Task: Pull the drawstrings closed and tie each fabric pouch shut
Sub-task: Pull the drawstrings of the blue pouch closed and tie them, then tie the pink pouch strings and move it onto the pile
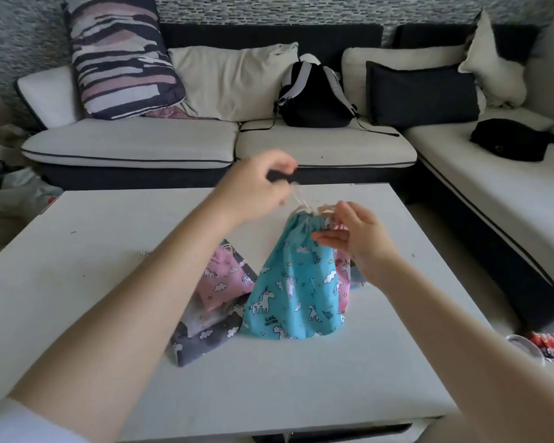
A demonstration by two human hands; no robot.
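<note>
A blue unicorn-print pouch (296, 292) stands upright on the white table (109, 251), its neck gathered tight at the top. My left hand (256, 183) is raised above and left of the neck, fingers curled round the cream drawstring (296, 199). My right hand (359, 238) is at the neck on the right side, pinching the other cord end. A pink pouch (224, 279) and a grey pouch (202, 340) lie flat to the left of the blue one. Another pink pouch (343, 276) shows partly behind it.
A sofa (224, 142) with cushions and a black backpack (314, 97) runs along the far side and right of the table. A black bag (509, 139) lies on the right seat. A small red packet (547, 345) sits off the table's right edge.
</note>
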